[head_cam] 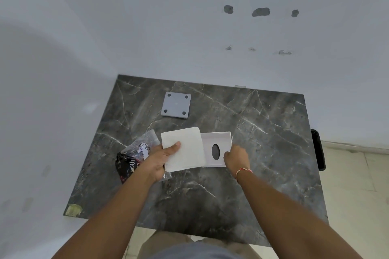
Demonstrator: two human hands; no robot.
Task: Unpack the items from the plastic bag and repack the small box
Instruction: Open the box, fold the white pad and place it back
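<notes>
My left hand (160, 160) grips a white square stack of folded tissue (185, 149) by its left edge, thumb on top, just above the table. To its right lies a shallow white box part (219, 143) with a dark oval opening (215, 151); my right hand (236, 159) holds its right front corner. The tissue stack overlaps the box part's left edge. A crumpled plastic bag (132, 157), clear and black with white lettering, lies under my left hand. A grey square plate (176, 104) with a dark dot in each corner rests farther back on the table.
The dark marble tabletop (263, 132) stands against a white wall at the back and left. A black object (319, 149) sits past the table's right edge. A light tiled floor shows to the right. A yellowish patch marks the table's front left corner (72, 210).
</notes>
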